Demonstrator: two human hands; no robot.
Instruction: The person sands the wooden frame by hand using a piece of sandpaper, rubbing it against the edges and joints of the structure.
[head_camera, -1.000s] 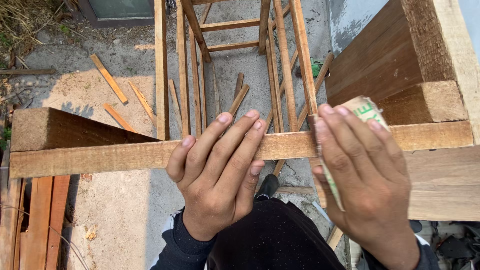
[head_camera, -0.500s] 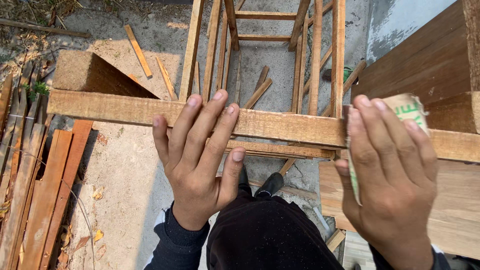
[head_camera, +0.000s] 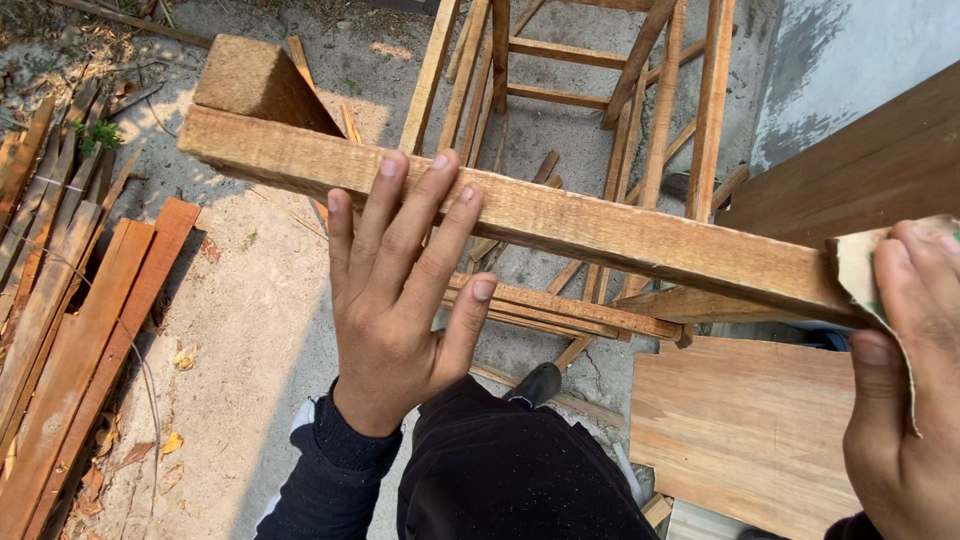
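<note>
Since half a second ago, both hands have slid apart along the beam (head_camera: 560, 215), which now slopes down to the right. One left hand (head_camera: 400, 290) lies flat, fingers spread across the beam's top. One right hand (head_camera: 905, 400), fingers pressed together, holds sandpaper (head_camera: 860, 265) against its right end.

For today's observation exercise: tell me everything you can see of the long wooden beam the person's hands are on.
The wooden beam is a long, square-edged length of pale brown timber, rough-sawn, with visible grain and darker marks. It runs slantwise across the view, from upper left down to the right, raised above the sandy ground. Its cut left end shows. The left hand lies flat on it, fingers spread over its top face. At its right end the right hand presses a sheet of sandpaper against it.
</note>
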